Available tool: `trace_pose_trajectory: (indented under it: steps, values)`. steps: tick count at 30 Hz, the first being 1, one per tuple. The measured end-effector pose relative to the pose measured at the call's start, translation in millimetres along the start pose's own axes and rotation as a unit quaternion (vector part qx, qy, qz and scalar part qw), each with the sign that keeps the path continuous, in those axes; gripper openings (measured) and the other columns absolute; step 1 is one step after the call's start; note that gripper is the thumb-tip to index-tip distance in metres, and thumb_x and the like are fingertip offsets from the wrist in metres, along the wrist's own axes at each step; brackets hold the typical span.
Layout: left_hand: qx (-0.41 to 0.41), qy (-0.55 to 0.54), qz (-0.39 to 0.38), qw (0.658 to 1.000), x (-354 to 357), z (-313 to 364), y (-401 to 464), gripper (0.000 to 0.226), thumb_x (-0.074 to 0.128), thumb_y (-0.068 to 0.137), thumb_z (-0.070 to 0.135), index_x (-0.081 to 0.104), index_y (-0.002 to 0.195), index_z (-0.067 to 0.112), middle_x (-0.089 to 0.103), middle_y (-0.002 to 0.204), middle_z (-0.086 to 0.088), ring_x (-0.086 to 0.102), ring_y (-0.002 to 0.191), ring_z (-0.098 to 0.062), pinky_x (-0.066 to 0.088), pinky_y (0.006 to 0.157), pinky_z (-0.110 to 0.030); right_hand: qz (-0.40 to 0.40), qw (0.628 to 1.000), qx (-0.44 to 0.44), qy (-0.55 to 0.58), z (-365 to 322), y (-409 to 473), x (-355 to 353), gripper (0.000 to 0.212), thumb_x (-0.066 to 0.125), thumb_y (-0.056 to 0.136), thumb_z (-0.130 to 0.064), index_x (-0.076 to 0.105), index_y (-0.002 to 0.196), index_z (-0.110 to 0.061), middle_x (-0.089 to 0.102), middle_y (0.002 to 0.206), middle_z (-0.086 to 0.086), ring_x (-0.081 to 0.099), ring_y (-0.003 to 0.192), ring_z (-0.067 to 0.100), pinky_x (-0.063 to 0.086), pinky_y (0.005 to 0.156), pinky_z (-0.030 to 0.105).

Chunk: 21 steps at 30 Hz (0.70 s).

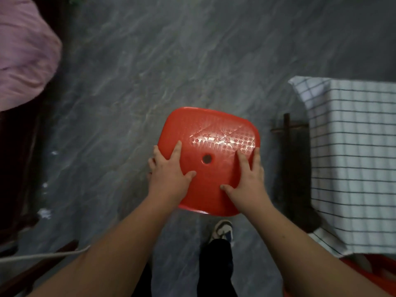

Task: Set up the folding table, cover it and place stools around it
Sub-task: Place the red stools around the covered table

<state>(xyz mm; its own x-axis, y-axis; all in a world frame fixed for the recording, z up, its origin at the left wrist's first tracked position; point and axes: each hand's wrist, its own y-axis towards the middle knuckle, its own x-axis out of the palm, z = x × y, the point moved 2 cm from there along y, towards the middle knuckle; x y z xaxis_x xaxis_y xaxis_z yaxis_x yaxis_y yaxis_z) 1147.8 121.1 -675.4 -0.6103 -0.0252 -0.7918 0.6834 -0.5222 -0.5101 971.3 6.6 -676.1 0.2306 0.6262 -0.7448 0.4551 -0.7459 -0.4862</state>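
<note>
A red plastic stool (209, 133) is seen from above, its square seat with a small centre hole facing me. My left hand (169, 170) grips the seat's left edge, thumb on top and fingers curled under. My right hand (249, 174) holds the right side, thumb and forefinger on top and the other fingers round the rim. The folding table (355, 159) stands to the right, covered with a white cloth with dark check lines. One dark table leg (289, 142) shows under the cloth's hanging edge.
Grey marbled floor spreads ahead and to the left. A pink cloth bundle (25, 52) lies on dark furniture at the far left. Another red stool (364, 273) peeks out at the bottom right under the cloth. My shoe (222, 230) is below the held stool.
</note>
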Motion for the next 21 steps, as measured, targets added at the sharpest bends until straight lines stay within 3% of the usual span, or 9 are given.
trace_pose_trajectory:
  steps: [8,14,21]
  values:
    - [0.035,0.015,-0.021,0.999,67,108,-17,0.086,0.071,0.085,0.048,0.019,0.153,0.044,0.001,0.160,-0.021,0.016,0.144,-0.042,0.025,0.117,-0.053,0.000,1.000,0.018,0.017,113,17,-70,0.108,0.084,0.073,-0.034,0.012,0.154,-0.043,-0.028,0.159,-0.013,-0.001,0.150,0.029,0.021,0.120,0.053]
    - [0.045,0.002,-0.024,0.999,99,135,-19,0.086,0.072,0.084,0.045,0.020,0.152,0.044,0.005,0.160,-0.017,0.017,0.145,-0.039,0.027,0.117,-0.055,-0.017,0.999,0.036,0.032,153,28,-84,0.109,0.082,0.076,-0.037,0.003,0.149,-0.054,-0.033,0.155,-0.023,-0.004,0.151,0.027,0.024,0.118,0.055]
    - [0.048,0.010,-0.028,0.998,118,154,-13,0.083,0.070,0.086,0.042,0.021,0.152,0.042,0.006,0.159,-0.018,0.015,0.145,-0.039,0.025,0.118,-0.054,-0.024,0.999,0.034,0.030,179,40,-89,0.105,0.081,0.077,-0.036,0.007,0.151,-0.049,-0.032,0.157,-0.019,-0.005,0.151,0.027,0.022,0.118,0.056]
